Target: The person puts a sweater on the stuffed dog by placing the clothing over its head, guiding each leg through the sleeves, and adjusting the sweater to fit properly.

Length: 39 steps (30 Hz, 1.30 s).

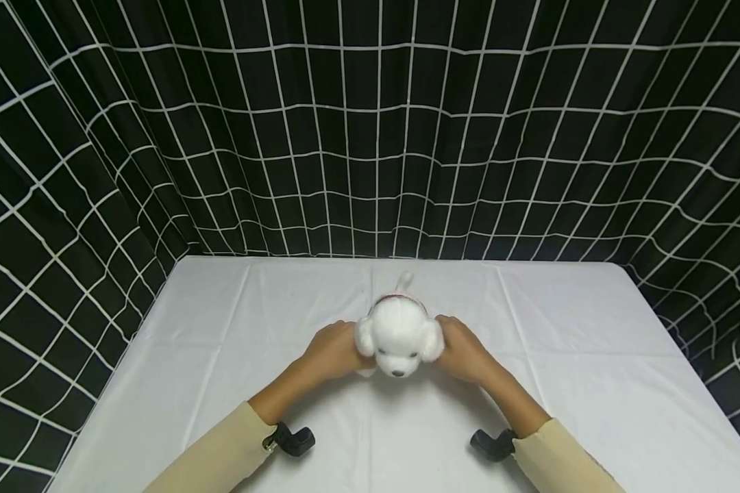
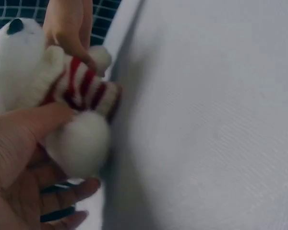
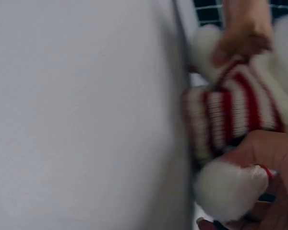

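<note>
A white plush dog [image 1: 401,332] with floppy ears and a dark nose is held between both hands over the middle of the table, its face toward the person. It wears a red-and-white striped knitted sweater [image 2: 84,88]. The left hand [image 1: 339,350] grips one front paw [image 2: 81,143], thumb laid over it and fingers behind. On the other side, the right hand [image 1: 464,349] holds the opposite paw [image 3: 225,189] between thumb and fingers. In the head view, the dog's head and ears hide most of its body and the fingertips.
A white cloth [image 1: 222,308] with fold creases covers the table. Black curtains [image 1: 376,137] with a white grid stand behind it and along both sides. Dark wrist mounts [image 1: 292,439] stick out at the cuffs of the beige sleeves [image 1: 216,452].
</note>
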{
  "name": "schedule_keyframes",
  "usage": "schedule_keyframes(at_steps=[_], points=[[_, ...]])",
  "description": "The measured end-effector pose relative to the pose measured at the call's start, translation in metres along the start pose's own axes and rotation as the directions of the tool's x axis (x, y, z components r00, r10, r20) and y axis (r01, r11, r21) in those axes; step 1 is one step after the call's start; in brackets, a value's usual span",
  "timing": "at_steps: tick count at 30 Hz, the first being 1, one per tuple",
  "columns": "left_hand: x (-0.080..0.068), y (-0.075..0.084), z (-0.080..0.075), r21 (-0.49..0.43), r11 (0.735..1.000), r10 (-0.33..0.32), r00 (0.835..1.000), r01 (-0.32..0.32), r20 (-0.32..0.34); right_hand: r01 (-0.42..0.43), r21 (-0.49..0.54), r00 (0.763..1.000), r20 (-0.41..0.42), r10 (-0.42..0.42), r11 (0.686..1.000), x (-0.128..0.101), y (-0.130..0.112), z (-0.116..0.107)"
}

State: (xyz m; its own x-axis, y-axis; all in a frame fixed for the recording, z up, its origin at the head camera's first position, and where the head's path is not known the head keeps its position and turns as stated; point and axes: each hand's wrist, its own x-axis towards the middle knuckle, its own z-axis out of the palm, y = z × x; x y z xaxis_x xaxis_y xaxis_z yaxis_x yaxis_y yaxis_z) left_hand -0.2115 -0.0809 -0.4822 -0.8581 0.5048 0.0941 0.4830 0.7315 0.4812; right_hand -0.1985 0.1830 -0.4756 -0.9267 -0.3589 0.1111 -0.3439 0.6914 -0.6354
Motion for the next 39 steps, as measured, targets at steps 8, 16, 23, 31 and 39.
schedule_keyframes(at_steps=[8,16,23,31,39], points=[[-0.008,-0.008,0.003,-0.040,0.999,-0.018,1.000,0.018,-0.014,-0.021,-0.104,0.994,-0.107,0.010,0.994,-0.020,-0.001,-0.002],[-0.007,-0.008,0.006,-0.080,0.997,-0.024,1.000,0.023,-0.015,0.079,-0.205,0.986,-0.131,-0.107,0.976,-0.058,-0.023,0.003],[0.000,-0.009,0.015,-0.069,0.997,-0.027,0.999,0.024,-0.046,0.259,-0.138,0.954,0.190,-0.231,0.956,-0.056,-0.035,0.024],[0.003,-0.008,0.009,-0.130,0.991,0.051,0.996,-0.041,0.072,0.205,-0.155,0.966,0.193,-0.174,0.966,-0.046,-0.039,0.042],[0.003,-0.008,0.011,-0.216,0.976,0.059,0.992,-0.035,0.109,0.173,-0.133,0.933,0.341,-0.119,0.976,-0.043,-0.035,0.026]])
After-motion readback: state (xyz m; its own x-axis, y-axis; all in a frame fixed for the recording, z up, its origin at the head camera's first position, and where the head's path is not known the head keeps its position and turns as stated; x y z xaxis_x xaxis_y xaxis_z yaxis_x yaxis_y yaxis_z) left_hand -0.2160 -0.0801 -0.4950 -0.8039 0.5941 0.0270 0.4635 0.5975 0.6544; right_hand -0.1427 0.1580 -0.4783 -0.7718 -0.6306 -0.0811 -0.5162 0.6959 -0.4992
